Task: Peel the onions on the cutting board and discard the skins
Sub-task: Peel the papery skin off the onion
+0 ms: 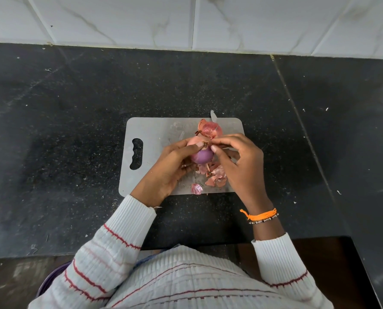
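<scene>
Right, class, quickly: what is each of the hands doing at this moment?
Left hand: grips the partly peeled onion.
Right hand: pinches a strip of skin at the onion's top.

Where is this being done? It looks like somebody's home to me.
Most likely a home kitchen: a dark stone counter against a white tiled wall, with a grey cutting board where an onion is being peeled.

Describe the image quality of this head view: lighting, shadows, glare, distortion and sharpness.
Head view: soft, even light, with only faint shadows under the left hand and right hand; mild sheen on the black counter at far right, no harsh glare; wide-angle bending curves the tile wall edge and skews the cutting board; the onion and skins are reasonably sharp.
</scene>
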Demonstrator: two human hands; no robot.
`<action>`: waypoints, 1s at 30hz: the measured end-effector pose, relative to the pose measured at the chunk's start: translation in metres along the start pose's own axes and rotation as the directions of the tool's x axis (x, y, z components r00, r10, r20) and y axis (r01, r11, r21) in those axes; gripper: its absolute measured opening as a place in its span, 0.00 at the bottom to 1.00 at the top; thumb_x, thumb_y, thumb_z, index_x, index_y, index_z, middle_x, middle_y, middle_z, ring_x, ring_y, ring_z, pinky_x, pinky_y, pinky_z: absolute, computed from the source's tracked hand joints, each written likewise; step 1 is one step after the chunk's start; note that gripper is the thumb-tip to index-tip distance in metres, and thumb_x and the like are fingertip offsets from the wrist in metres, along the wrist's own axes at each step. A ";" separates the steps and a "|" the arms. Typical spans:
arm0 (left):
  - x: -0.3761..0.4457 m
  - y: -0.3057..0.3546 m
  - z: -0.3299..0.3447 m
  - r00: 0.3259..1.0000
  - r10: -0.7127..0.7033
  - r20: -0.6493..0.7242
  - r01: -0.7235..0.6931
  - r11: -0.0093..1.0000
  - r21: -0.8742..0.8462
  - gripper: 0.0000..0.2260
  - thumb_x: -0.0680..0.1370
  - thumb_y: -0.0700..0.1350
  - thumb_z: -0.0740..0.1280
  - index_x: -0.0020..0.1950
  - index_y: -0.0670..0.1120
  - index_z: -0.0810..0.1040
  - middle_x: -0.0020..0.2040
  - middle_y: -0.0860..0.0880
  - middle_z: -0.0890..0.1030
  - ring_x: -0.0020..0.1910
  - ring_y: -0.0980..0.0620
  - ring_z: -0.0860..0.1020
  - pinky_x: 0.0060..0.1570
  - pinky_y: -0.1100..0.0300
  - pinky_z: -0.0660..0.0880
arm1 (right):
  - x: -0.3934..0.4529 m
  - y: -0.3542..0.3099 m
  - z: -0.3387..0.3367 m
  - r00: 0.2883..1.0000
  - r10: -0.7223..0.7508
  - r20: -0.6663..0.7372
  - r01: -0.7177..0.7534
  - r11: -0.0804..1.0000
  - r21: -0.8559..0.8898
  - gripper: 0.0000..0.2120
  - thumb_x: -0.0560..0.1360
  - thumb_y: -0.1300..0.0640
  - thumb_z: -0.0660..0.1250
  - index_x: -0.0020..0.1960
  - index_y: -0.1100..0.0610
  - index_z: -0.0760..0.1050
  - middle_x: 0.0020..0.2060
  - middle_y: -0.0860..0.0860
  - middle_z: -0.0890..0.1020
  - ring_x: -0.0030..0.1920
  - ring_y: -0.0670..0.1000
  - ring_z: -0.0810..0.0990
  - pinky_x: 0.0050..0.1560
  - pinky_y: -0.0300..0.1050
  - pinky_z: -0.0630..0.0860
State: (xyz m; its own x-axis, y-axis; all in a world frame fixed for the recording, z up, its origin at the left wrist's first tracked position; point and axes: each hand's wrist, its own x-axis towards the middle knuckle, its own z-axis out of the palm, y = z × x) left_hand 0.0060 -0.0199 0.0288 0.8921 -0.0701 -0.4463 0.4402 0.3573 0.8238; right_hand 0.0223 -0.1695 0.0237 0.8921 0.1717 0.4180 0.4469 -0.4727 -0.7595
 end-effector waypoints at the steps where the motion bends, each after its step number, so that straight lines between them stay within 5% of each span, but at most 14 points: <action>1: 0.000 0.000 0.000 1.000 0.005 0.005 -0.005 1.000 0.008 0.08 0.76 0.42 0.63 0.53 0.46 0.79 0.41 0.50 0.82 0.41 0.55 0.77 0.45 0.63 0.72 | 0.000 0.000 0.001 1.000 -0.005 0.009 0.005 1.000 0.007 0.06 0.73 0.65 0.70 0.50 0.62 0.81 0.46 0.53 0.82 0.48 0.45 0.80 0.48 0.35 0.78; 8: -0.001 0.001 0.000 0.999 0.040 0.033 -0.040 0.999 0.018 0.09 0.76 0.38 0.64 0.53 0.45 0.78 0.45 0.47 0.81 0.43 0.55 0.78 0.47 0.62 0.74 | 0.001 0.003 0.000 0.998 -0.055 0.022 0.056 0.998 -0.024 0.05 0.71 0.66 0.71 0.47 0.62 0.81 0.43 0.52 0.82 0.45 0.43 0.79 0.46 0.31 0.76; 21: -0.001 0.000 0.001 0.995 0.056 0.078 -0.058 0.998 0.024 0.13 0.74 0.34 0.65 0.59 0.40 0.77 0.47 0.46 0.82 0.42 0.55 0.81 0.44 0.66 0.78 | 0.001 0.012 -0.001 0.990 -0.112 0.083 0.122 0.985 -0.123 0.02 0.73 0.66 0.68 0.46 0.63 0.78 0.43 0.54 0.80 0.43 0.47 0.78 0.42 0.41 0.78; 30: -0.001 0.001 -0.001 0.998 0.012 0.058 -0.012 1.000 0.001 0.15 0.75 0.38 0.65 0.62 0.40 0.75 0.50 0.43 0.81 0.44 0.52 0.79 0.44 0.64 0.78 | 0.000 0.010 -0.003 0.998 0.018 0.062 -0.023 0.996 0.087 0.06 0.74 0.65 0.68 0.49 0.60 0.80 0.45 0.49 0.81 0.49 0.44 0.80 0.48 0.38 0.78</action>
State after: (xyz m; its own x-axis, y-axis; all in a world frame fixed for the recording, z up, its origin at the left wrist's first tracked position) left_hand 0.0061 -0.0182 0.0297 0.9016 -0.1202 -0.4154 0.4297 0.3576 0.8292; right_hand 0.0269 -0.1772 0.0178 0.9023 0.2162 0.3730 0.4303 -0.3992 -0.8096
